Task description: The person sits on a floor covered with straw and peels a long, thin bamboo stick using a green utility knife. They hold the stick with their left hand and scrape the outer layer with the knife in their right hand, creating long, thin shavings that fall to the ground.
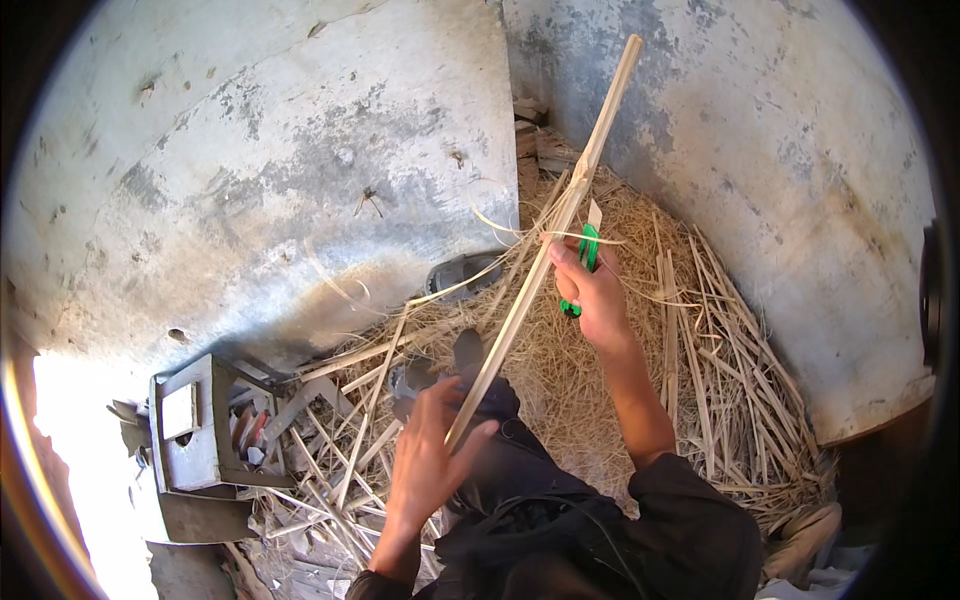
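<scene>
In the head view, the stick (516, 308) slants from right of top centre to lower centre. The right hand (592, 292) grips the cutter (589, 246), thumb against the stick; the left hand (425, 452) is loosely spread at the stick's lower end. It looks light, stiff, probably splintery, best held below the blade (595, 214).

left hand (421, 455) spread, right hand (597, 297) curled

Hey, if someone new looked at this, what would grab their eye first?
Probably the long pale stick, slanting up from the left hand toward the top, with a green knife in the right hand beside it. Next, the straw-coloured shavings spread around the centre, with strips lying along their right side. At lower left, a grey box also stands out.
</scene>
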Motion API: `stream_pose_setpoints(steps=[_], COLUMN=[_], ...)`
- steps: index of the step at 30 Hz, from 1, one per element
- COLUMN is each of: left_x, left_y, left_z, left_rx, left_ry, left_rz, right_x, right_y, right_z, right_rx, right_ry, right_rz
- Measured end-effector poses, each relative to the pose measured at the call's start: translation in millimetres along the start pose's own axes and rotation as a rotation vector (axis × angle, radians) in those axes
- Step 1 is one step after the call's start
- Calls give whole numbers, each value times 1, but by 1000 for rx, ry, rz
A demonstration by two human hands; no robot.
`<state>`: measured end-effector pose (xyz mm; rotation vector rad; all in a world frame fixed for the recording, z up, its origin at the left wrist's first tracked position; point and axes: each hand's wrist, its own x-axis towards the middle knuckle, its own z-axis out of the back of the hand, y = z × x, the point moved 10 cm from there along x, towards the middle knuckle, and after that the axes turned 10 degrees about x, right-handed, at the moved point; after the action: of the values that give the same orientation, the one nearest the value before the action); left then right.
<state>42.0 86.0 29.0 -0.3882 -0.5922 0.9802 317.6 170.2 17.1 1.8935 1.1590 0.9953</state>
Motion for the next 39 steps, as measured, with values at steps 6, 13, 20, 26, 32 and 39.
stream_pose_setpoints(steps=[6,13,20,26,32,39], left_x=[27,30,32,31,26,22], left_y=[-2,-9,-17,-21,-16,-15], left_z=[-30,-25,-20,-21,-23,-21], left_rx=[-189,-184,-271,-286,-319,-362], left_ry=[92,19,-11,115,87,73], left_rz=[81,102,117,190,154,192], right_x=[-12,-59,-87,-87,-87,-90], right_y=[4,8,19,28,33,36], right_z=[-10,-19,-34,-41,-46,-50], right_rx=[47,-333,-728,-768,-789,-853], right_ry=[82,127,245,221,233,235], right_rz=[25,332,580,651,695,733])
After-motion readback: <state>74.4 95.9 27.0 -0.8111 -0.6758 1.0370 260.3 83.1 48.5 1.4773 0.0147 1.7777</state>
